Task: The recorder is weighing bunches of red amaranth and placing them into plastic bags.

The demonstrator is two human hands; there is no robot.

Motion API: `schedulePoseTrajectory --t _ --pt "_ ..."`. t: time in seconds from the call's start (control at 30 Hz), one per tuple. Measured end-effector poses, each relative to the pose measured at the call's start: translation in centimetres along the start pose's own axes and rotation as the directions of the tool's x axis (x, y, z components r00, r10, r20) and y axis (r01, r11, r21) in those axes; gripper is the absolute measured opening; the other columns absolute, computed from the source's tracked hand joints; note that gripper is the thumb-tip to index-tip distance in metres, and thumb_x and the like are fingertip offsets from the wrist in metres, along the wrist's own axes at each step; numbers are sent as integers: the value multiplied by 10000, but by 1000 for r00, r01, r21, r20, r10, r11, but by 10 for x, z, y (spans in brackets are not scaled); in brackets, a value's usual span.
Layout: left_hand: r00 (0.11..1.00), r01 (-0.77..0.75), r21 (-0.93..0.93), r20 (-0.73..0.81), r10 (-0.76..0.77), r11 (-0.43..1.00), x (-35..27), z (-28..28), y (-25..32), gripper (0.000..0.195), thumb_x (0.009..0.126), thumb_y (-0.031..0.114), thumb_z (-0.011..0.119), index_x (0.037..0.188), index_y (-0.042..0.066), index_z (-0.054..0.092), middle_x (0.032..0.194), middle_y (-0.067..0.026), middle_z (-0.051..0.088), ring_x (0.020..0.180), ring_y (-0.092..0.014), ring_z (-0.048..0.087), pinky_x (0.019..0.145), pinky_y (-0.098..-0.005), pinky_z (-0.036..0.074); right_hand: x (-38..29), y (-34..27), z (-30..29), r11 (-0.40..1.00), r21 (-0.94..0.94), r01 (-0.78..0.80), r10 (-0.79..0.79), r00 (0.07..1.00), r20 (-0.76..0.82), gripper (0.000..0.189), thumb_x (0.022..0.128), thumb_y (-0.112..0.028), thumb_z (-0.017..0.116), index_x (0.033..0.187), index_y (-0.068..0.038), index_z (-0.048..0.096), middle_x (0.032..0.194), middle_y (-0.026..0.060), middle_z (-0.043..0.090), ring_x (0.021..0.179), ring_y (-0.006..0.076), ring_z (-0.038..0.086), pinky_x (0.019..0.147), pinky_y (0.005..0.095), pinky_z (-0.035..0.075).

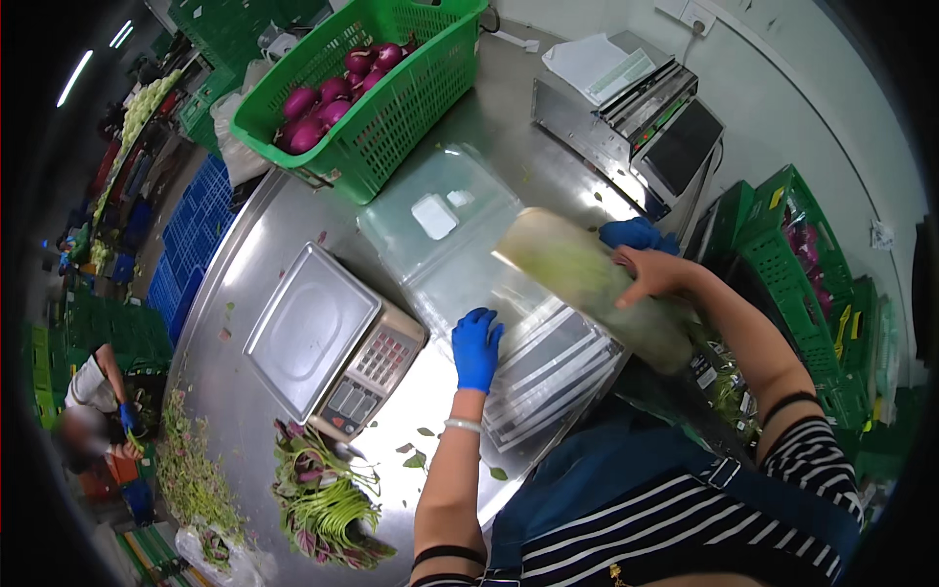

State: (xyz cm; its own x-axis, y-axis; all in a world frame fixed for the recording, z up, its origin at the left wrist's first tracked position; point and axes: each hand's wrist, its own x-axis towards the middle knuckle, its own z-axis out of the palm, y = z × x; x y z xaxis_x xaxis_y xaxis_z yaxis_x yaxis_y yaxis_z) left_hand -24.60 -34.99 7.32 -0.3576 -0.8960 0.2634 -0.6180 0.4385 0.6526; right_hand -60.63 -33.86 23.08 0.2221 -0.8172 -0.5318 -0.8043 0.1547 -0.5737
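Observation:
My left hand (477, 352), in a blue glove, is over a stack of clear plastic bags (550, 374) on the steel table, with no object seen in it. My bare right hand (653, 275) grips a clear bag of leafy greens (587, 271), blurred and tilted. Beyond that hand lies a blue glove (638, 235). A digital weighing scale (315, 330) with a bare metal pan stands left of my left hand. Below the scale is a bunch of red-and-green amaranth (330, 499). Behind the bags lies a clear plastic sheet (447, 213).
A green crate (411, 110) of red onions stands at the back. A wrapping machine (631, 125) is at the back right, green crates (792, 271) at the right. Loose greens (191, 462) lie along the left edge. A co-worker (99, 403) is far left.

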Motion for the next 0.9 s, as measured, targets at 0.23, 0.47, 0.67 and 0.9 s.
schedulePoseTrajectory --t 0.23,0.47,0.67,0.9 --pt "912 391 -439 299 -279 809 36 64 -65 122 867 94 658 927 28 742 910 -108 719 856 -205 677 819 -307 518 -66 18 47 876 432 -216 38 922 384 864 755 -329 823 1413 16 382 1289 140 577 1134 201 576 967 345 469" --pt "829 558 -676 475 -295 481 61 11 -17 143 908 74 635 976 -16 722 984 -53 715 930 -146 655 859 -280 505 -35 38 83 550 555 -624 167 733 659 734 857 -453 698 1383 -9 444 1244 126 603 1065 195 630 917 347 506" --pt "994 -9 -436 -106 -41 900 55 9 46 126 873 87 633 978 96 703 1236 -97 652 1336 -343 416 1117 -456 281 10 -2 86 342 668 -661 88 730 678 489 915 -411 628 1250 -55 600 1130 75 670 962 171 660 856 338 527" --pt "920 -267 -459 140 366 847 39 -29 132 110 855 46 618 959 69 644 1256 -124 638 1270 -390 490 1091 -481 325 68 -10 112 255 944 -209 48 978 203 434 934 -278 623 1303 -57 567 1151 54 654 950 152 637 841 311 516"
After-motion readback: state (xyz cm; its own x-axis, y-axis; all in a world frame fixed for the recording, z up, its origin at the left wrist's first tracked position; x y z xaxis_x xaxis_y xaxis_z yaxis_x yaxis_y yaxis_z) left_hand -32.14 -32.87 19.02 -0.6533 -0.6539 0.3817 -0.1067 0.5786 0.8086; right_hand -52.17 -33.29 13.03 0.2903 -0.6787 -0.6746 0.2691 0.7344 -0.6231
